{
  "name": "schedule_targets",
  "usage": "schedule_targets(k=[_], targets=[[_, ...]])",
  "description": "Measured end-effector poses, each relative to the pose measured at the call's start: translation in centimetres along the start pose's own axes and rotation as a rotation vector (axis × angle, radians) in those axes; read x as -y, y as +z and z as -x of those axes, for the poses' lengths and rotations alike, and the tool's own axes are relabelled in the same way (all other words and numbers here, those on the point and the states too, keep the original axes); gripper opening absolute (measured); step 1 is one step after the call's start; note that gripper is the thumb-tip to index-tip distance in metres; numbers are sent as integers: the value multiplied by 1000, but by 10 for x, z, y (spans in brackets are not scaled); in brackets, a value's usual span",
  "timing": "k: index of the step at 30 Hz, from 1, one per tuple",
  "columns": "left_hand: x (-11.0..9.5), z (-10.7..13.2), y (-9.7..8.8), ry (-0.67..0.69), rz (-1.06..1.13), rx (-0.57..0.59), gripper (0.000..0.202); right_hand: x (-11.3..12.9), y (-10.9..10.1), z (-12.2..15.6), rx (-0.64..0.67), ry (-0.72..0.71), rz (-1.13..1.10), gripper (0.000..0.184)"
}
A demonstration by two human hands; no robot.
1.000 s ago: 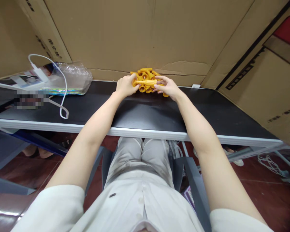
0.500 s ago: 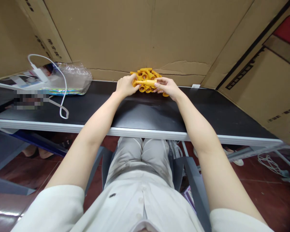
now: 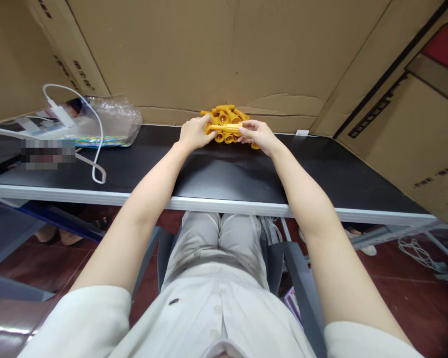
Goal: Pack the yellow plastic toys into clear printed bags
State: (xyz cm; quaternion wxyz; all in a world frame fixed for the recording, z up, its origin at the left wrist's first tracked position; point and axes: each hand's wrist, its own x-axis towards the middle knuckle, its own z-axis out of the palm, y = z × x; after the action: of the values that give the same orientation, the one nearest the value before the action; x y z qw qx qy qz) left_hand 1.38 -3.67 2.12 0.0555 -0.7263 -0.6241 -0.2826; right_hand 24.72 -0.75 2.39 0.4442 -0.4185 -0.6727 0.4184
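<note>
A yellow plastic rod-shaped part (image 3: 226, 128) lies level between my two hands at the far edge of the black table (image 3: 224, 174). My left hand (image 3: 194, 132) pinches its left end with closed fingers. My right hand (image 3: 258, 134) pinches its right end the same way. Right behind the rod sits a pile of several similar yellow plastic parts (image 3: 227, 115), up against the cardboard wall.
A clear plastic bag (image 3: 110, 122) and a white charger with a looped cable (image 3: 93, 144) lie at the far left of the table. Cardboard sheets (image 3: 216, 49) stand behind and to the right. A grey chair frame (image 3: 298, 278) and red floor show beneath the table.
Both hands keep holding the yellow rod in the same spot; the fingers of my right hand have shifted very slightly on its end.
</note>
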Motion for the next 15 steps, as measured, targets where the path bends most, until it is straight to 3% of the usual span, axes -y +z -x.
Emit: schedule_targets(k=[4, 7, 10, 15], targets=[[1, 0, 0, 28, 26, 1, 52, 4, 3, 2, -29, -39, -18, 37], [5, -2, 1, 48, 107, -17, 77, 5, 0, -1, -86, -118, 7, 47], [12, -4, 4, 40, 171, -19, 97, -1, -11, -15, -218, -222, 113, 56], [28, -8, 14, 1, 156, 7, 93, -30, -41, -47, -470, -415, 445, 59]])
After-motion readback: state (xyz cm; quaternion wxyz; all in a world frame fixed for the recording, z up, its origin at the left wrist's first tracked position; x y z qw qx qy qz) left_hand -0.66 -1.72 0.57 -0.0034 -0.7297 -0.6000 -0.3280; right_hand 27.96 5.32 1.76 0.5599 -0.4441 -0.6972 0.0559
